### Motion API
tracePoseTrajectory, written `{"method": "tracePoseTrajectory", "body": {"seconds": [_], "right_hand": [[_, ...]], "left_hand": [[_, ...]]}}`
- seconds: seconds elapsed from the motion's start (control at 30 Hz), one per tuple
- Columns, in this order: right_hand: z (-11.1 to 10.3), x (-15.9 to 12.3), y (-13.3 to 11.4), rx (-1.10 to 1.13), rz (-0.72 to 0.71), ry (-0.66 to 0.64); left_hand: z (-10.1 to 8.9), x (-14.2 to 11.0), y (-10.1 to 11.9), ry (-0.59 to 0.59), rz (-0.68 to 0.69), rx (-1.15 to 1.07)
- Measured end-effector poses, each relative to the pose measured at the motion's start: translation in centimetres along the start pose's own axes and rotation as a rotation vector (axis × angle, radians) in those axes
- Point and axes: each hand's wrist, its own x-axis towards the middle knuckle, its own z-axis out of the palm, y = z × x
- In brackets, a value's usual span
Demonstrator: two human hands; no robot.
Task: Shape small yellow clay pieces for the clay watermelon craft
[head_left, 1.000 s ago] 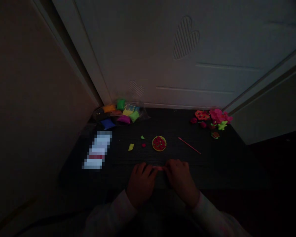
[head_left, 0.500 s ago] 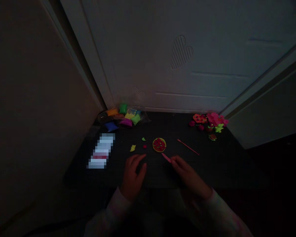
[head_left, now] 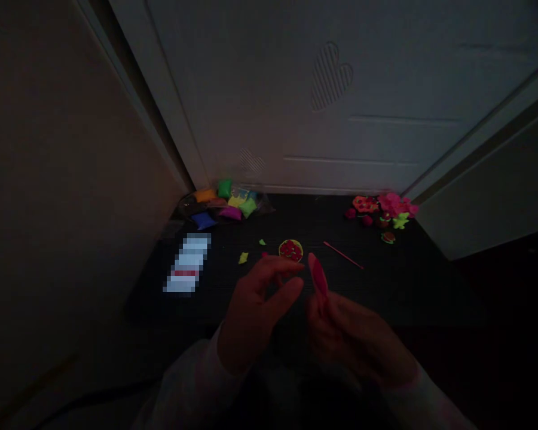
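We note the right hand [head_left: 352, 334] closed on a flat pink tool [head_left: 318, 276], gripping its near end between thumb and fingers; the tool's rounded far end points up and away, tilted slightly left, with deeper pink on its face. The left hand [head_left: 260, 301] is open, thumb and fingers parted, its fingertips just left of the tool and apart from it. In our view these fingers overlap the near edge of a round red-topped disc [head_left: 291, 249] with a yellow rim, which lies on the dark table [head_left: 233, 236] just beyond. Left of the disc we record a small green piece [head_left: 262, 242], a yellow piece [head_left: 243, 258] and a red bit [head_left: 264, 255] partly hidden by the left hand. To the right lies a thin pink stick [head_left: 343, 255], set diagonally. At far left we see a clear bag [head_left: 264, 204] of coloured packets; at far right, a cluster of pink pieces [head_left: 394, 205]. Lighting is dim; finer detail we cannot tell.
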Motion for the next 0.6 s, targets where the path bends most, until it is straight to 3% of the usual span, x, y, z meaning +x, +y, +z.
{"method": "tracePoseTrajectory", "body": {"seconds": [0.23, 0.47, 0.6], "right_hand": [[1.2, -0.6, -0.2, -0.288, -0.123, 0.232], [1.1, -0.2, 0.5, -0.887, -0.376, 0.435], [0.7, 0.4, 0.9, -1.083, -0.426, 0.486]], "left_hand": [[0.1, -0.5, 0.8, 0.070, 0.034, 0.075], [0.4, -0.3, 0.6, 0.048, -0.089, -0.006], [0.6, -0.2, -0.1, 0.050, -0.162, -0.077]]}}
